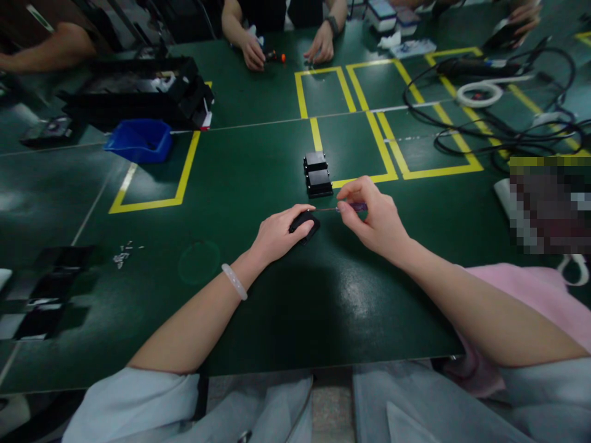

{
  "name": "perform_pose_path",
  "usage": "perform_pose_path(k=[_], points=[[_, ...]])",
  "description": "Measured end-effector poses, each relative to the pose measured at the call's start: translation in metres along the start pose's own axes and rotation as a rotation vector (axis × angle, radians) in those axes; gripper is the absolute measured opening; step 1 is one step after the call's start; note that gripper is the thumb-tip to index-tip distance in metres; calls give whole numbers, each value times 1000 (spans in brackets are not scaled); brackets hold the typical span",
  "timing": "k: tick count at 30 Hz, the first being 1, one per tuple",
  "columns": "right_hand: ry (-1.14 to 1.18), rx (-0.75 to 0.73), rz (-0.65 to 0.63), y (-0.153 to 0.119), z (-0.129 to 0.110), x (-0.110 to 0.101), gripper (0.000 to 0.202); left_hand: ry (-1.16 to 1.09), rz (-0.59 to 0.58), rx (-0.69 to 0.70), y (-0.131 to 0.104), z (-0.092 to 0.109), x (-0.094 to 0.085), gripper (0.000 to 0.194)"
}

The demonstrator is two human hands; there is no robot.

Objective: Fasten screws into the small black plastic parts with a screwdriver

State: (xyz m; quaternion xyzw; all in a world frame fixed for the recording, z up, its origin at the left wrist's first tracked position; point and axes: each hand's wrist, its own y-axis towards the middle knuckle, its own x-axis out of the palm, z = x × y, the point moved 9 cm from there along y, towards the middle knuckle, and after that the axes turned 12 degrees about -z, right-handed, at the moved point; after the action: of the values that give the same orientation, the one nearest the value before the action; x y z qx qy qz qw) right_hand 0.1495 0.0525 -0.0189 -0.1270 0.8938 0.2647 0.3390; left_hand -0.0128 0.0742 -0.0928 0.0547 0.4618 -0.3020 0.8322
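A small black part [311, 229] is gripped by my left hand [281, 234] on the green table [277, 314]. Between the fingers of my right hand [369, 215] is a thin screwdriver [358, 207] with a purplish handle, held almost level. Its shaft points left, and the tip meets the edge of the black part near my left fingertips. Just beyond my hands stand two black blocks [317, 173] close together, with small bright screws along their sides.
Loose screws [122, 255] and dark flat pieces [55, 277] lie at the left. Farther back are a blue bin [141, 140] and black trays [133, 89]. Coiled cables [462, 138] and a tape roll [479, 94] occupy the right. Other people's hands [321, 46] show across the table.
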Motion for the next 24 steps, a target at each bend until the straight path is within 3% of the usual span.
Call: perform_pose_path(k=[24], points=[[-24,-16,5,0,-1,0,11,-2,7,8,1,-1,1,45]])
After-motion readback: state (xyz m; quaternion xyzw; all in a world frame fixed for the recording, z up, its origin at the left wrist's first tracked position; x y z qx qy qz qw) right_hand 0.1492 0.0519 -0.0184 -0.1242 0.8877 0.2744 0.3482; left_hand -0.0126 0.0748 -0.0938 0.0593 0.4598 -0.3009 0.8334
